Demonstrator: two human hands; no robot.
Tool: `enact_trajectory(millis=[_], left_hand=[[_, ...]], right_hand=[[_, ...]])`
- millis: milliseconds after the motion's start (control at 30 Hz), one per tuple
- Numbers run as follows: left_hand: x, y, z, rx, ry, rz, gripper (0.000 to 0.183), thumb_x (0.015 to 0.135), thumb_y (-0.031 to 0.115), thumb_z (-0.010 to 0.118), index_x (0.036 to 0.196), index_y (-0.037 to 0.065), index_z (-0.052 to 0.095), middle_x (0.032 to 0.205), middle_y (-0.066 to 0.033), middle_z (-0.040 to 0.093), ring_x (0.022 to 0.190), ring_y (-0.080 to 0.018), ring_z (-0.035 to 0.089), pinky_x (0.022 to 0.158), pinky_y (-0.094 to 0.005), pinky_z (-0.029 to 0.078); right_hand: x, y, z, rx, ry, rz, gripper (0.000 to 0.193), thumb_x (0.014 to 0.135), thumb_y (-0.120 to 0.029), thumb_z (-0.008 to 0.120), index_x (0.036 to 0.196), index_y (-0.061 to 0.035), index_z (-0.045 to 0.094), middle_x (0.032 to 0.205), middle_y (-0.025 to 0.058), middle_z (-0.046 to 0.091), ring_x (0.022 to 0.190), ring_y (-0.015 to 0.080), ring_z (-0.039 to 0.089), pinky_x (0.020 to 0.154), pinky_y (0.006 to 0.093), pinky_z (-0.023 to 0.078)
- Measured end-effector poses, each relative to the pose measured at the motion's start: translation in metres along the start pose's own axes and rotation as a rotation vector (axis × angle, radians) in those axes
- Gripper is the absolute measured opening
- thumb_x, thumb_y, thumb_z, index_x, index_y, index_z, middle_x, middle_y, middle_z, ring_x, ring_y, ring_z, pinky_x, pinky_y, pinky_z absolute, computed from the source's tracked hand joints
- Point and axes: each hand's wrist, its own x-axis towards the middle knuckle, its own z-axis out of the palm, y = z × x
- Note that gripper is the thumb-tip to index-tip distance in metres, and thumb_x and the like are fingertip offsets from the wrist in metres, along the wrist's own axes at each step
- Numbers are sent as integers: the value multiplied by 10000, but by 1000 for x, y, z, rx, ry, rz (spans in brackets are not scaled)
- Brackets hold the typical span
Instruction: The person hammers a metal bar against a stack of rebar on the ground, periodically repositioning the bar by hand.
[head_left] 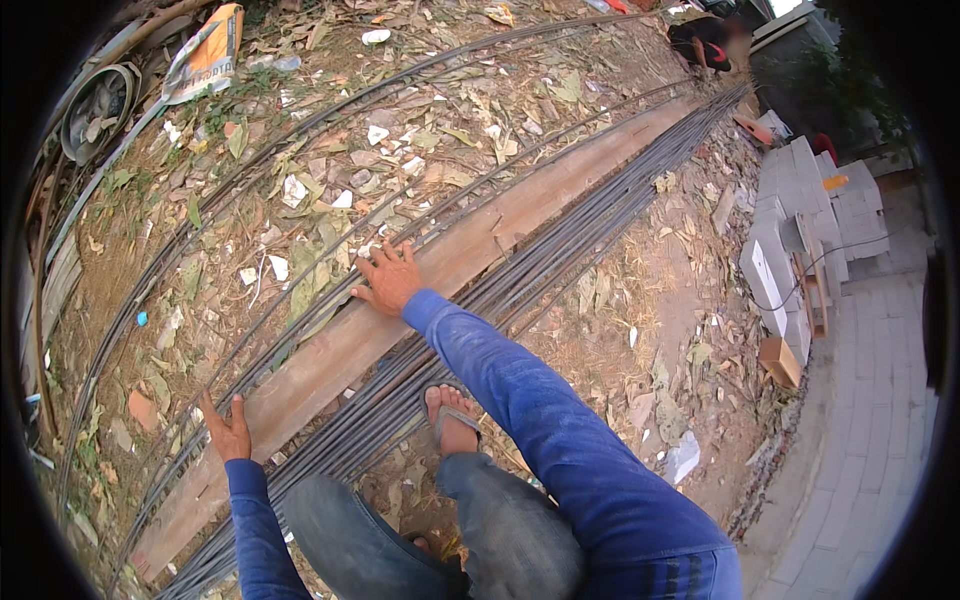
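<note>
A long brown wooden plank [325,365] runs slantwise from the lower left to the upper right, lying along a bundle of dark steel rebar [560,265]. My right hand [392,280] rests on the plank near its middle, fingers spread, fingertips at its far edge. Nearer the plank's lower-left end, my left hand [228,432] touches it, with thumb and forefinger stretched apart; its other fingers are partly hidden. Neither hand is wrapped round anything. Several thin rods [265,365] lie just beyond the plank's far edge.
My sandalled foot [452,425] stands beside the rebar. Leaves and rubble litter the ground. Grey blocks [800,200] are stacked at the right, near a wooden piece [779,362]. Another person [700,42] crouches by the bundle's far end. A bucket [98,112] lies at the upper left.
</note>
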Motion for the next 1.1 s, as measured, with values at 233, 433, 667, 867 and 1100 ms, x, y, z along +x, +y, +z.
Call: enact_trajectory(millis=[233, 433, 667, 867, 1100], left_hand=[[3, 19, 28, 392, -278, 139, 657, 995, 436, 573, 1505, 50, 419, 1545, -258, 392, 1461, -410, 327, 1192, -465, 264], [35, 17, 35, 416, -431, 64, 496, 966, 457, 589, 1201, 35, 699, 1156, -264, 685, 1119, -398, 649, 974, -426, 488], [55, -9, 53, 388, -412, 97, 541, 882, 531, 656, 793, -2, 662, 802, -196, 669, 807, -367, 655, 749, -461, 485], [39, 54, -29, 305, -199, 379, 371, 996, 318, 583, 813, -1, 536, 672, -194, 525, 636, -372, 515, 633, -464, 417], [-19, 138, -128, 241, -123, 464, 405, 1011, 336, 569, 777, 21, 467, 603, -149, 384, 546, -297, 357, 537, -398, 343]], right_hand=[[-23, 14, 4, -45, -167, 61, 532, 972, -545, 522, 1325, -158, 612, 1355, 136, 589, 1389, 353, 421, 1142, 687, 188], [-12, 21, -9, -66, -184, 151, 568, 996, -574, 433, 1321, -149, 623, 1372, 142, 579, 1380, 351, 437, 1118, 749, 150], [23, 51, -34, -218, -381, 5, 703, 921, -712, 445, 1179, -117, 717, 1301, 105, 633, 1279, 299, 537, 1111, 755, 131], [15, 44, -94, 79, 43, -207, 471, 906, -575, 612, 949, -121, 728, 990, 79, 685, 1043, 272, 624, 922, 477, 391], [-44, 19, -234, 40, 198, -270, 428, 863, -552, 667, 892, -125, 672, 821, 28, 586, 806, 239, 528, 787, 400, 362]])
